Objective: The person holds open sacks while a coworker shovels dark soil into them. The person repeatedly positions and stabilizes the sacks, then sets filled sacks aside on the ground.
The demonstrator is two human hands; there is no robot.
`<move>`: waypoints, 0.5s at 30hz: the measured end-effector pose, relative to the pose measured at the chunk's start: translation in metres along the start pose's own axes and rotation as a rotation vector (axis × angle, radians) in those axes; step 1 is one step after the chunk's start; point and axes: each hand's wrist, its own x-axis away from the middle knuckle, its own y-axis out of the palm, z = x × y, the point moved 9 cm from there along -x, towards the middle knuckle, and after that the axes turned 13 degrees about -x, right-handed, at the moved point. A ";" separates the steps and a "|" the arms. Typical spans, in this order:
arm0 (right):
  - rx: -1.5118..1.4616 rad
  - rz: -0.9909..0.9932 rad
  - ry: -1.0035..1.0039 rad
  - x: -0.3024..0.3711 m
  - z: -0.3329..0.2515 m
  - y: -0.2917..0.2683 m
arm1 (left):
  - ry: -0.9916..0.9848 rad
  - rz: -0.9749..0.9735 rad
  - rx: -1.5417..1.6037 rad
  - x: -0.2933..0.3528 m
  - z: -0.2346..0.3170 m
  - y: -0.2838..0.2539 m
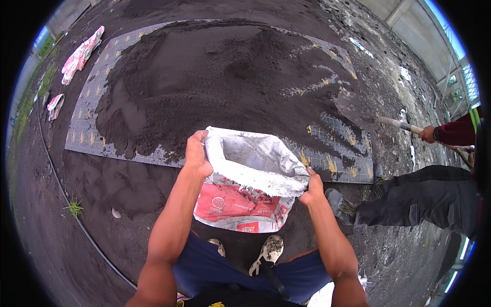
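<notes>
Left hand (198, 156) closed on the left rim of a white-and-red sack (244, 202); right hand (313, 188) closed on its right rim. Sack mouth gapes upward, at the near edge of a patterned sheet (82, 134) bearing dark sand-like material (189, 77). At right, co-worker's hand (428, 134) grips a shovel (354, 107).

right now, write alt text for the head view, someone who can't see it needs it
A person's left hand and right hand hold open a red and white sack in front of a wide, dark, sandy heap on a patterned sheet. At right, a co-worker's hand grips a shovel, its blade at the sheet's right edge.
</notes>
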 end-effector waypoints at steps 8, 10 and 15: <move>-0.054 -0.070 0.003 -0.001 0.001 0.003 | 0.074 0.011 -0.002 0.016 0.006 0.014; -0.090 -0.083 -0.022 0.001 0.001 -0.001 | 0.075 -0.001 -0.038 0.020 0.005 0.016; -0.093 -0.089 0.016 0.001 0.006 -0.005 | 0.043 -0.022 -0.032 0.018 0.000 0.013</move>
